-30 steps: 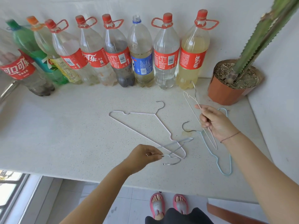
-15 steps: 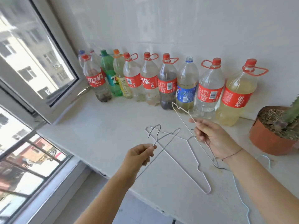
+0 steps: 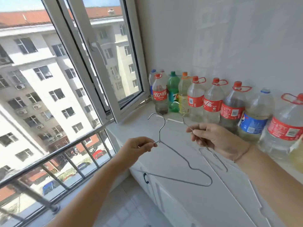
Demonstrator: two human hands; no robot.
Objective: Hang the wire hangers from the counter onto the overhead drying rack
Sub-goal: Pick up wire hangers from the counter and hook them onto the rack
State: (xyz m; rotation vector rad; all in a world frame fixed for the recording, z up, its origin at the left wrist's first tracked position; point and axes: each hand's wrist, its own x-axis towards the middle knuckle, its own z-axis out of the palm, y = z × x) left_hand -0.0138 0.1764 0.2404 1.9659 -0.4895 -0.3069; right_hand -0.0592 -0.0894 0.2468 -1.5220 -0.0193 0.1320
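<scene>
My left hand (image 3: 137, 145) pinches a grey wire hanger (image 3: 185, 161) at its neck, hook up, held in the air off the front of the white counter (image 3: 185, 167). My right hand (image 3: 218, 140) grips a second, paler wire hanger (image 3: 218, 163), whose wire sticks out past my fingers and whose loop hangs below the hand over the counter. A faint white wire shape (image 3: 255, 200) shows lower right; whether it lies on the counter I cannot tell. No overhead rack is in view.
Several large plastic bottles (image 3: 213, 102) line the wall at the counter's back. An open window sash (image 3: 105, 63) swings inward at the left, with a metal railing (image 3: 54, 154) below it. Cabinet doors (image 3: 157, 185) sit under the counter.
Both hands lifted their hangers off the counter and the view swung up and left toward the window. The potted cactus has left the frame.
</scene>
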